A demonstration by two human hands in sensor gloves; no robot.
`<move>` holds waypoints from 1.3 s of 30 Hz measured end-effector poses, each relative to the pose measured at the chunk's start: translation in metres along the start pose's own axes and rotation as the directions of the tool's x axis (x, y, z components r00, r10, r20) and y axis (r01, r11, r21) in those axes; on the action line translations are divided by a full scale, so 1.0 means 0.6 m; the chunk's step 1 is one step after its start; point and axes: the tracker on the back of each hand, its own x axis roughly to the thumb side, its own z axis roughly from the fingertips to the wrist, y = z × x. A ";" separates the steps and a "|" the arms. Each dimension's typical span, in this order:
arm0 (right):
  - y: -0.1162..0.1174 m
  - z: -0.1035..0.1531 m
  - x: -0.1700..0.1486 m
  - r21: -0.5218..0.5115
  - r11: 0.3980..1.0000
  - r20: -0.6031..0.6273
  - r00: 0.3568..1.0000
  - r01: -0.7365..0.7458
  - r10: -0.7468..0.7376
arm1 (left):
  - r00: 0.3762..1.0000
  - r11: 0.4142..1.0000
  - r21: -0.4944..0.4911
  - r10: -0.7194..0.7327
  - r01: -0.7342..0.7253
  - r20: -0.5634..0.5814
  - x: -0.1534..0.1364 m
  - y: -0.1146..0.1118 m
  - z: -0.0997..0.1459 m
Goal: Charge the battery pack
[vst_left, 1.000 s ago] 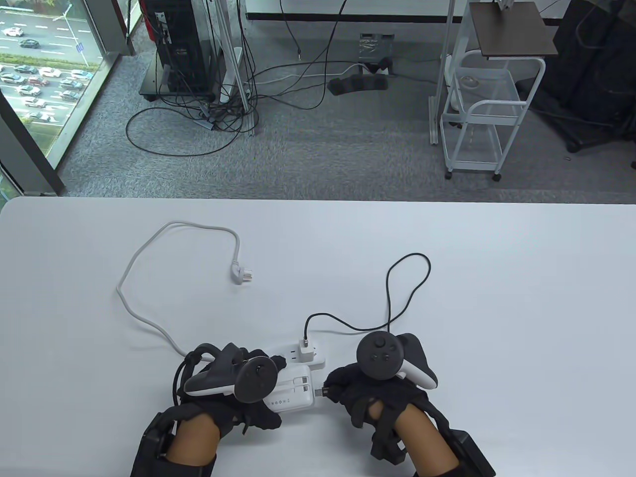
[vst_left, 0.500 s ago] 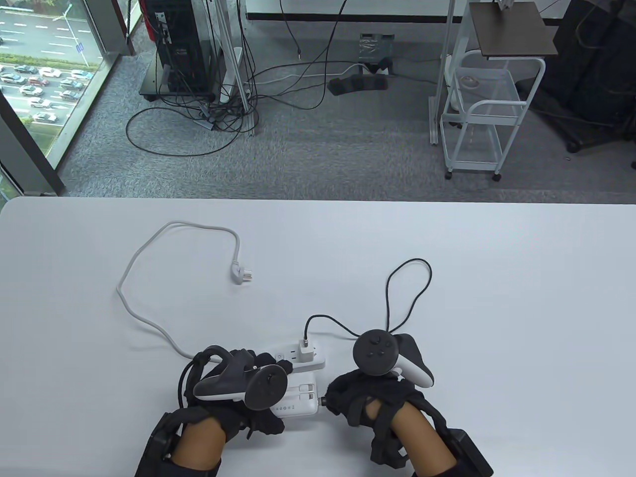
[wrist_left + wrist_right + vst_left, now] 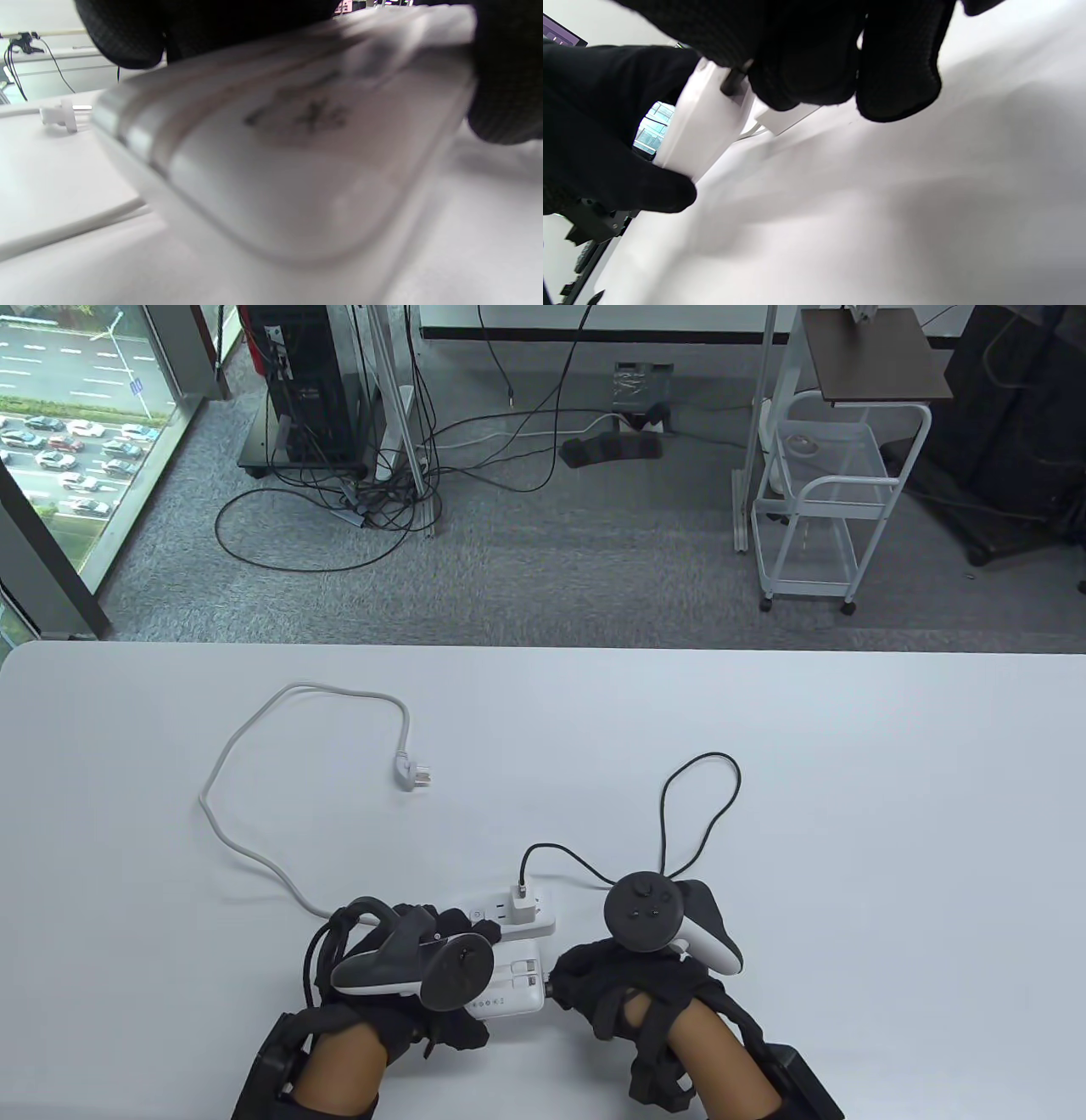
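Note:
A white battery pack (image 3: 513,984) is at the table's near edge, held off the surface by my left hand (image 3: 441,984); it fills the left wrist view (image 3: 297,161), blurred. My right hand (image 3: 594,984) pinches the black cable's plug (image 3: 731,82) against the pack's right end (image 3: 700,123). The black cable (image 3: 696,814) loops back to a white charger (image 3: 523,904) plugged into a white power strip (image 3: 509,918) just behind the pack.
The power strip's white cord (image 3: 254,780) curves left and back, ending in an unplugged wall plug (image 3: 414,772) lying on the white table (image 3: 848,814); this plug also shows in the left wrist view (image 3: 63,116). Beyond the table's far edge are floor cables and a white cart (image 3: 827,492).
Both hands drew closer together. The pack shifted right and the plug moved left until it met the pack's right end. The cable loop narrowed slightly.

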 end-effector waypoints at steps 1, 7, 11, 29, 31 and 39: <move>-0.006 0.004 0.000 -0.043 0.999 0.011 1.000 -0.021 0.022 | 1.000 1.000 -0.014 0.009 -0.009 0.005 0.001 -0.004 -0.003; -0.043 0.029 0.002 -0.365 0.887 0.013 0.951 -0.285 0.310 | 0.999 0.993 -0.103 -0.049 0.049 0.007 0.013 -0.028 -0.024; -0.055 0.039 -0.004 -0.449 0.815 -0.030 0.918 -0.366 0.396 | 0.996 0.987 -0.137 -0.086 0.087 0.011 0.022 -0.039 -0.035; -0.058 0.036 -0.023 -0.428 0.840 -0.048 0.936 -0.334 0.348 | 0.988 0.957 -0.248 -0.155 0.152 0.009 0.041 -0.059 -0.050; -0.058 0.036 -0.024 -0.432 0.839 -0.044 0.937 -0.330 0.346 | 0.988 0.958 -0.244 -0.155 0.153 0.011 0.040 -0.059 -0.049; -0.064 0.046 -0.020 -0.476 0.819 -0.032 0.937 -0.321 0.348 | 0.998 0.983 -0.178 -0.046 0.037 -0.046 0.024 -0.031 -0.030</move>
